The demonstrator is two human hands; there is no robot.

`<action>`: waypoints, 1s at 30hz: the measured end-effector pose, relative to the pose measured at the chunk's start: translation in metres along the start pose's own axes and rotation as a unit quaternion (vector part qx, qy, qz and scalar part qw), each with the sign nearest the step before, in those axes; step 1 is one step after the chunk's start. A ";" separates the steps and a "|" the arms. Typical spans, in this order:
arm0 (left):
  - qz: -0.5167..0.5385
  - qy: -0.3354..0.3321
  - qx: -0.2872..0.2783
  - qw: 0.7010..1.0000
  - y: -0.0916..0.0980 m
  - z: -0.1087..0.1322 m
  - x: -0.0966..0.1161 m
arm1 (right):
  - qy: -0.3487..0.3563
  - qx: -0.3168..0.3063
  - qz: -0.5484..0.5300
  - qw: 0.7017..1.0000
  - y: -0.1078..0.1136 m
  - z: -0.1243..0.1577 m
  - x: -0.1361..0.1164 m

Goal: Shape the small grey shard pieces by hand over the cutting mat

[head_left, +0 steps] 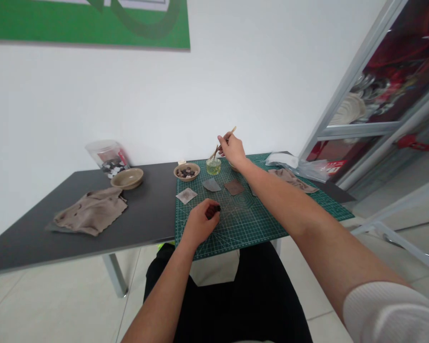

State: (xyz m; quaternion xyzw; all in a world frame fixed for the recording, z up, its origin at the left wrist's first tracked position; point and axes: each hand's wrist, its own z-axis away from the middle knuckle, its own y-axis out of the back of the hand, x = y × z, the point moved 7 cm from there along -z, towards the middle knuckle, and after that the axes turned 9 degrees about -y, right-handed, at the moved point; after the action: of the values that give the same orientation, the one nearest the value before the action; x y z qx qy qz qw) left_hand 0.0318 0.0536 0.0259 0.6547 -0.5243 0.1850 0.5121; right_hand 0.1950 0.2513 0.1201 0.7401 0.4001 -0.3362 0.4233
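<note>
My left hand (201,222) is over the front part of the green cutting mat (236,238), its fingers closed around a small black stone (218,208). My right hand (231,148) reaches to the back of the mat and grips a thin wooden stick (233,130). The stick's lower end points toward a small clear cup (213,166) of yellowish-green liquid; whether its tip is a brush I cannot tell. Between my hands lie a grey sandpaper piece (211,185), a brown square (234,187) and a pale speckled square (186,196). A bowl of stones (187,172) stands left of the cup.
On the dark table (153,209), a crumpled brown cloth (93,209), a shallow tan bowl (127,178) and a tilted clear tub of stones (109,159) lie left. At right are another brown cloth (293,180) and a plastic bag (311,167). A white wall rises behind.
</note>
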 end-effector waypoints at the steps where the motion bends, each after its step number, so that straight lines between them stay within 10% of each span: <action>1: -0.001 0.000 0.000 1.000 0.000 0.000 0.000 | 0.002 0.008 0.002 1.000 0.002 0.000 -0.002; 21: -0.037 -0.006 -0.004 0.999 -0.001 0.000 0.000 | -0.113 0.099 -0.029 0.988 0.021 -0.011 0.013; 30: -0.036 -0.011 -0.008 0.999 -0.001 0.000 0.001 | -0.134 0.041 0.005 0.990 0.011 -0.005 0.025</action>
State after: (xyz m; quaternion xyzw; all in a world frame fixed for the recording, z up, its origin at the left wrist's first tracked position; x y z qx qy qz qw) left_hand 0.0335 0.0532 0.0260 0.6710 -0.5075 0.1545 0.5179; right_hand 0.2167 0.2600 0.1055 0.7068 0.3221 -0.4467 0.4440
